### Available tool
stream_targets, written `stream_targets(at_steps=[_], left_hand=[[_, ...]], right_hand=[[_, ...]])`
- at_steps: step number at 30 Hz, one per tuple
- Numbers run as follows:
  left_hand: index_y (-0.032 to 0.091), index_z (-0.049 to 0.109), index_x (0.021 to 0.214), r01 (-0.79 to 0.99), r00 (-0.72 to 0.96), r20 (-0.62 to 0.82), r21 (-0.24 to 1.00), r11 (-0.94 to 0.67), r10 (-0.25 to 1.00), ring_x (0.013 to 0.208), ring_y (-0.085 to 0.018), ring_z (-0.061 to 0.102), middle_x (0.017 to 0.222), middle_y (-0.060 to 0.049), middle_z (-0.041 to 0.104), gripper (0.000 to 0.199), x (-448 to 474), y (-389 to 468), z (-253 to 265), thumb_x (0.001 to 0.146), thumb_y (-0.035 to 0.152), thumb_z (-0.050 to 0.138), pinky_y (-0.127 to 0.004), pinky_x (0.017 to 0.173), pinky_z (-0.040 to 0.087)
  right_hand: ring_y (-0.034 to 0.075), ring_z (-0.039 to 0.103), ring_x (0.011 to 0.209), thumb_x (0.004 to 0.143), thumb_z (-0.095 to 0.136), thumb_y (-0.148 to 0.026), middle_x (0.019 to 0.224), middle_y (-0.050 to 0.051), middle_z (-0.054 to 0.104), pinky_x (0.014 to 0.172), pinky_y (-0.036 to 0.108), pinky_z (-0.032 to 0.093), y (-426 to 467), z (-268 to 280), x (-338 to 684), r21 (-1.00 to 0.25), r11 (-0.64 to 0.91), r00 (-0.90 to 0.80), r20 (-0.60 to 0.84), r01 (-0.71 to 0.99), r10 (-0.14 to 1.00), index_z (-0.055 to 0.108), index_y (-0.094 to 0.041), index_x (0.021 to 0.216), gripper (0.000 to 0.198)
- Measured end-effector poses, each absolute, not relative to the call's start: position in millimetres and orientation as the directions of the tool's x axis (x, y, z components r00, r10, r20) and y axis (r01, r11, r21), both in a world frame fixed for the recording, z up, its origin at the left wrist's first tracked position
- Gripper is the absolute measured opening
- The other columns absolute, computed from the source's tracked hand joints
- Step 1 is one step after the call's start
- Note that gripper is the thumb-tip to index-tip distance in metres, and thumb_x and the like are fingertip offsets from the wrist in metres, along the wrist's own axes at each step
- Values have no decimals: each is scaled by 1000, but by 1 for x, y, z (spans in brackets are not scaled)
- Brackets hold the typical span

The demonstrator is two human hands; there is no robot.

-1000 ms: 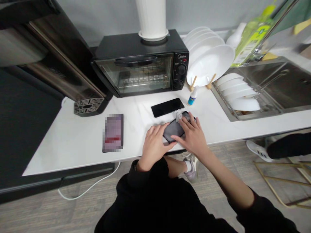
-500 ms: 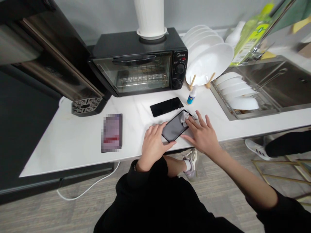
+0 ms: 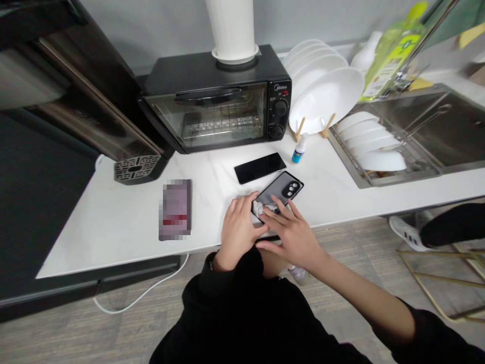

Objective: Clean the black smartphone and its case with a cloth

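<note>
A phone case (image 3: 276,189) with a translucent grey back, a black rim and camera cutouts lies slanted on the white counter. At its left end my left hand (image 3: 238,222) grips the edge, fingers on one side and thumb on the near side. My right hand (image 3: 290,230) presses a crumpled white wipe (image 3: 258,208) against the lower left part of the case; its fingertips partly hide the wipe. Just behind lies a black phone (image 3: 260,168), flat and dark-screened. A small spray bottle (image 3: 298,152) with a blue label stands behind the case, to its right.
A blurred-out purplish rectangular item (image 3: 175,210) lies left on the counter (image 3: 125,227). Behind are a toaster oven (image 3: 220,116) and a black dispenser (image 3: 140,168). Racked plates (image 3: 326,96) and a sink (image 3: 428,174) with bowls are at right. Another person's shoe (image 3: 407,232) shows below.
My right hand has slid the wipe from the case's upper right end down to its lower left, uncovering the camera cutouts. My left hand keeps its hold on the case.
</note>
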State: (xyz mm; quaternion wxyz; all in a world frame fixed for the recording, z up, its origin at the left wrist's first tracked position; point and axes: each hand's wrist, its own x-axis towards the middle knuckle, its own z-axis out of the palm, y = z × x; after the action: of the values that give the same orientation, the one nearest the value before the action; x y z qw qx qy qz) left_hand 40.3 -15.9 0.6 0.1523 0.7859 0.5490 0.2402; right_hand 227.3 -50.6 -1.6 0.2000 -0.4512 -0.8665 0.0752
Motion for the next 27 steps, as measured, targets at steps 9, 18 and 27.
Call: stream_targets(at_steps=[9,18,27], left_hand=[[22,45,149,793,298,255,471,-387,920,120,-32,58,133,-10,66,79,41,-14,-1,83,45,83,-47,107,49],[21,43,151,794,301,251,468,-388,920,122,-32,56,136,-10,64,81,42,-15,-1,84,41,83,-48,109,48],[19,39,156,804,285,234,470,-364,930,120,-31,55,136,-11,64,81,41,-17,-2,85,27,78,-47,109,48]], right_hand=[[46,26,160,101,43,-69,155,25,56,126,69,27,-8,-13,262,-154,307,-240,344,939,908,57,-3,147,82],[44,41,153,97,41,-75,151,33,55,125,63,33,9,-14,226,-252,330,-221,379,910,898,58,5,141,93],[37,36,157,98,49,-72,157,12,57,128,61,33,-47,-3,222,-289,612,-557,253,736,791,58,-11,147,79]])
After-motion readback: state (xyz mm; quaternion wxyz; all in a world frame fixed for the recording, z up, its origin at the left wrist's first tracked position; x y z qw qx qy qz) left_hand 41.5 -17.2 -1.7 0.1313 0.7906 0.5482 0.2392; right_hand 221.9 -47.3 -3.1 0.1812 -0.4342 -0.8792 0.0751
